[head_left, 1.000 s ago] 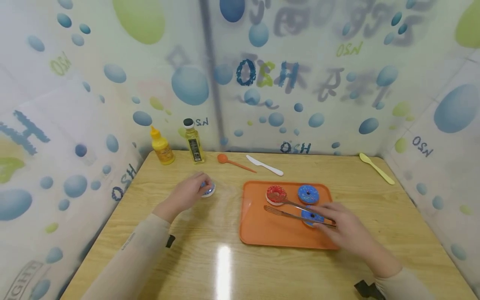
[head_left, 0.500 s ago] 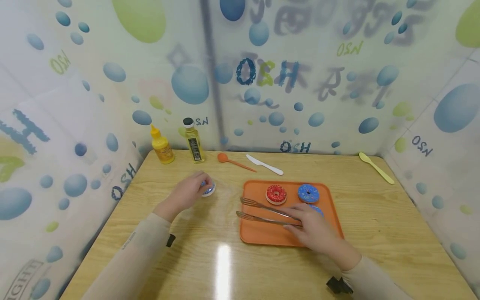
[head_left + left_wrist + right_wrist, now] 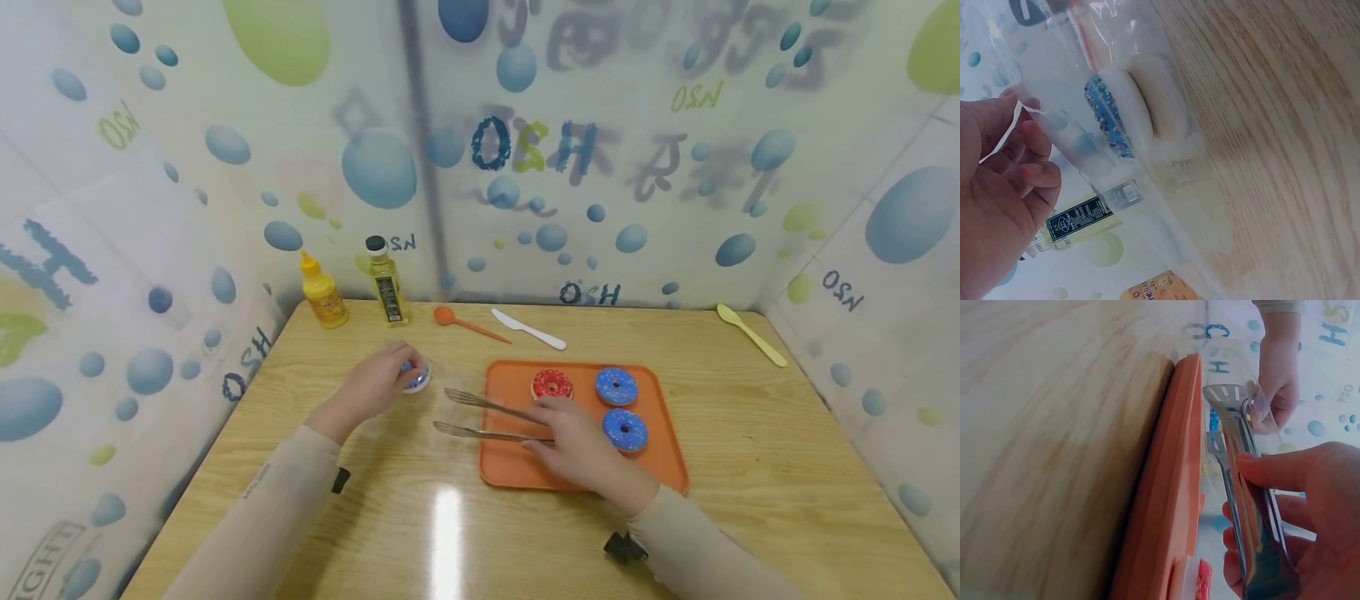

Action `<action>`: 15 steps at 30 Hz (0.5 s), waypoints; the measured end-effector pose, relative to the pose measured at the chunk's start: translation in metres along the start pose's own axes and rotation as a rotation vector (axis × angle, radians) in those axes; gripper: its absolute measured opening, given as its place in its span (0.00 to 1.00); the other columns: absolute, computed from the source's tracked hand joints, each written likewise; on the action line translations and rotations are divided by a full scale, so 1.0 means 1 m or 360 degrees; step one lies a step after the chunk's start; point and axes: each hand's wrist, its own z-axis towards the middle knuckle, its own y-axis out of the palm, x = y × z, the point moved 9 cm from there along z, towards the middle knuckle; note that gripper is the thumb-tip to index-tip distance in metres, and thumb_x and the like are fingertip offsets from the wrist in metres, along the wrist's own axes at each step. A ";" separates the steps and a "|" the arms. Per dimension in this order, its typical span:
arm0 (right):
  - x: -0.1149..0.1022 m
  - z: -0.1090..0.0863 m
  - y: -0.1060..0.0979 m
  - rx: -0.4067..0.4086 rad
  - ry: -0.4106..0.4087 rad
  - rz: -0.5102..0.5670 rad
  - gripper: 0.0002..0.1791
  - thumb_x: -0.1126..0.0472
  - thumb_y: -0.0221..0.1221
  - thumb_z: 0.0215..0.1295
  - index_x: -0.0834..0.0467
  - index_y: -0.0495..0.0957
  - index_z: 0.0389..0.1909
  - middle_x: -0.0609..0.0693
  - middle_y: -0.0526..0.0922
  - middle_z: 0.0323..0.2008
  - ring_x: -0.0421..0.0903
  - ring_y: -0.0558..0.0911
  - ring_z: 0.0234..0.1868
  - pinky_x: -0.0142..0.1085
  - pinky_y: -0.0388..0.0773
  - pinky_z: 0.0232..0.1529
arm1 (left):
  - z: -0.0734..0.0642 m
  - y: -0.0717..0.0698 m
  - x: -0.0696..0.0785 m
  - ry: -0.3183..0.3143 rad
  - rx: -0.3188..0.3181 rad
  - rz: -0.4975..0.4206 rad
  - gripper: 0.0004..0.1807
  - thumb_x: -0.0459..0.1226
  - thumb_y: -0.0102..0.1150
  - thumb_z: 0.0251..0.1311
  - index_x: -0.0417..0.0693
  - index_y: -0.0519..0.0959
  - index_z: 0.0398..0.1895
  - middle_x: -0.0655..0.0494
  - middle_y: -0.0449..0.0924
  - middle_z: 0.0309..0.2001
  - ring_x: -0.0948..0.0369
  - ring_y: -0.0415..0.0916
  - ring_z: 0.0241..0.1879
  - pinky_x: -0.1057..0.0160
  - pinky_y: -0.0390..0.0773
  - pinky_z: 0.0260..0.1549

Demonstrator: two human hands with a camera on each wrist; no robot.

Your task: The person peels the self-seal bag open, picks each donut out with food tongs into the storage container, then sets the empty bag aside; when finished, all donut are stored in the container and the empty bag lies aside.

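Observation:
My left hand (image 3: 371,383) pinches the edge of a clear plastic bag (image 3: 1166,206). Inside the bag stands a donut with blue sprinkled icing (image 3: 1107,115), partly hidden by the hand in the head view. My right hand (image 3: 588,446) grips metal tongs (image 3: 1250,506), thumb on one arm and fingers around the other. The tongs' slotted tips are spread, with nothing between them, and point left past the orange tray (image 3: 510,479) toward the bag. On the tray lie a red donut (image 3: 552,383), partly behind my right hand, and two blue donuts, one at the back (image 3: 617,387) and one nearer (image 3: 625,430).
A yellow squeeze bottle (image 3: 325,296) and an oil bottle (image 3: 388,292) stand at the back left. Along the back lie an orange spoon (image 3: 472,323) and a white knife (image 3: 528,329). A yellow spoon (image 3: 753,336) lies at the far right. Patterned walls enclose the table.
My right hand has carried the spread tongs left across the tray, away from above the red and nearer blue donuts, to beside the bag. My left hand has stayed in place.

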 end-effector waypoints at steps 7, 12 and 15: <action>-0.006 0.017 0.010 -0.0031 0.0013 0.0022 0.24 0.52 0.71 0.65 0.49 0.83 0.62 0.49 0.84 0.51 0.48 0.81 0.51 0.46 0.83 0.52 | 0.000 0.000 0.000 0.0001 0.0002 -0.0017 0.03 0.38 0.59 0.74 0.49 0.78 0.44 0.57 0.78 0.42 0.60 0.76 0.41 0.56 0.79 0.42; -0.007 0.027 0.016 -0.0039 0.0087 0.0061 0.25 0.52 0.71 0.65 0.49 0.82 0.63 0.50 0.83 0.53 0.47 0.80 0.52 0.45 0.83 0.51 | -0.001 0.001 -0.002 0.0001 -0.0011 -0.0014 0.03 0.38 0.59 0.74 0.49 0.79 0.44 0.58 0.78 0.42 0.60 0.76 0.41 0.55 0.79 0.42; -0.008 0.033 0.021 -0.0031 0.0096 0.0081 0.26 0.53 0.72 0.64 0.53 0.82 0.62 0.53 0.82 0.54 0.49 0.80 0.53 0.46 0.83 0.52 | -0.001 0.002 -0.002 0.0003 -0.0008 -0.0015 0.03 0.38 0.59 0.74 0.50 0.78 0.43 0.57 0.78 0.42 0.60 0.76 0.41 0.55 0.79 0.42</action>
